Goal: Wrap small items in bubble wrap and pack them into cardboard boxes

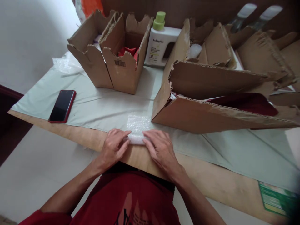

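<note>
A small piece of bubble wrap point(138, 124) lies at the table's near edge, its front part rolled or folded into a thick strip. My left hand point(115, 144) grips the left end of this strip, fingers on top and thumb along the near side. Gripping the right end in the same way is my right hand point(161, 146). The far part of the sheet stays flat on the pale green cloth point(103, 107). Whether something is wrapped inside the roll, I cannot tell.
A phone point(62, 106) in a red case lies left. Behind stand cardboard boxes point(124, 73) and a white bottle point(156, 47) with a green cap. A larger cardboard box point(201, 115) is close on the right. More bubble wrap point(67, 64) lies at back left.
</note>
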`<move>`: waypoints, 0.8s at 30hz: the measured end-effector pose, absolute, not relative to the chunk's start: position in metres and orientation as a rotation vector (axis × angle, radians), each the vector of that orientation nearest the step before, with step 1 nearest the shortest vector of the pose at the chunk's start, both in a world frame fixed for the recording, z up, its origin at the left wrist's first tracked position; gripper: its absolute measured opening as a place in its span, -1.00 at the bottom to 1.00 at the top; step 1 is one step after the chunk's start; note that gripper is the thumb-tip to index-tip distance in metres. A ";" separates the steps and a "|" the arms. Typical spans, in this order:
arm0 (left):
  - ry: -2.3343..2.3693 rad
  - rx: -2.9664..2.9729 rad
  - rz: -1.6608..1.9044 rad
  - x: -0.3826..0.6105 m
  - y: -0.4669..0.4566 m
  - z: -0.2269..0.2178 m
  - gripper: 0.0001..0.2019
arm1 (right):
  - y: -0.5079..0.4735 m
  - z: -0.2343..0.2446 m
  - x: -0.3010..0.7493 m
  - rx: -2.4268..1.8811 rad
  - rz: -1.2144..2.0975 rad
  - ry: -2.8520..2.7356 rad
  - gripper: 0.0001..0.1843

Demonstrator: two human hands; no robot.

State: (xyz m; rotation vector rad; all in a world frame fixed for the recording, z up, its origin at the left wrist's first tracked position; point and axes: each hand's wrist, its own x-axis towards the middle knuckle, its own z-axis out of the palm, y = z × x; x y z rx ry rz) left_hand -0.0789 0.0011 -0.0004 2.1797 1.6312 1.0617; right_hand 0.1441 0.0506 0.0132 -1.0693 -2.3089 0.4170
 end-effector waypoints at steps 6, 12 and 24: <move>1.854 2.210 0.993 -0.079 0.025 -0.016 -0.73 | 0.049 0.010 0.145 -1.023 0.111 -2.415 -0.76; 1.554 2.366 1.030 -0.081 0.009 -0.009 -0.58 | 0.056 -0.005 0.142 -1.006 0.250 -2.471 -0.77; 1.791 2.224 1.041 -0.086 0.035 -0.014 -0.73 | 0.060 0.006 0.133 -1.006 0.082 -2.529 -0.73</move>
